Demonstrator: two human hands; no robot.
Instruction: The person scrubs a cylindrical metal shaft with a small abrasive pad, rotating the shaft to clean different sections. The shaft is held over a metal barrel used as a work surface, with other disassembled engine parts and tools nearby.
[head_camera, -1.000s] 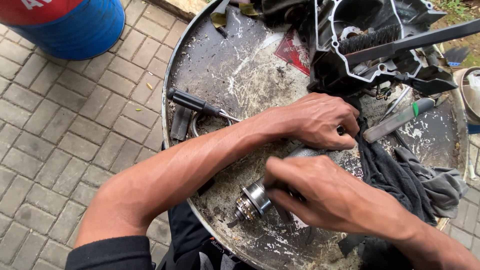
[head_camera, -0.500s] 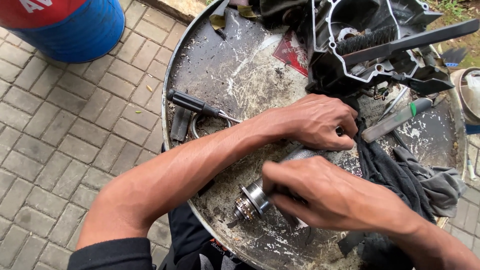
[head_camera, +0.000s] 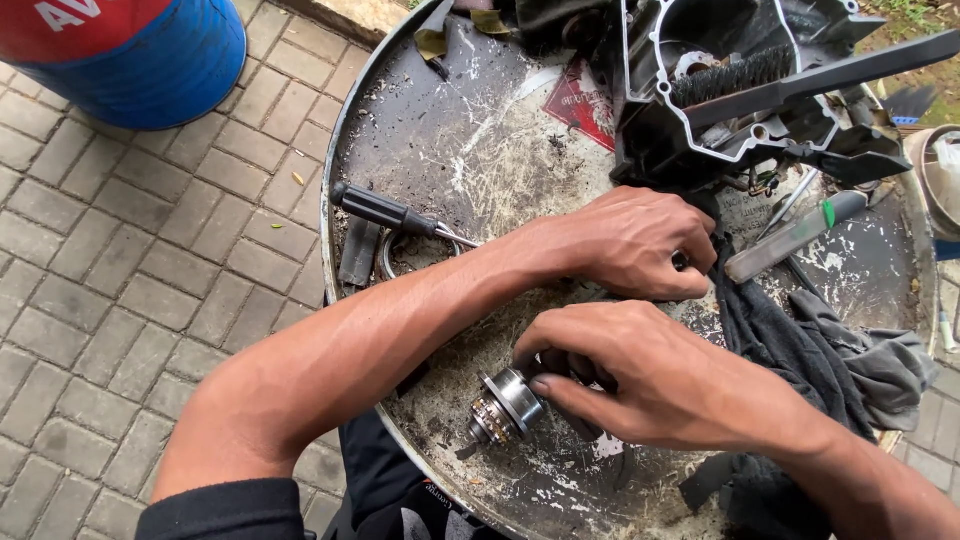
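Metal shaft (head_camera: 510, 405) lying low, geared end pointing lower-left, both hands gripping.

Red label (head_camera: 580, 100), roughly diamond-shaped, pale print, worn and grimy, lies flat on round metal table (head_camera: 440, 130) top, just left of black engine casing (head_camera: 740, 90). Blue drum (head_camera: 130, 50), top left, carries red band with white lettering.
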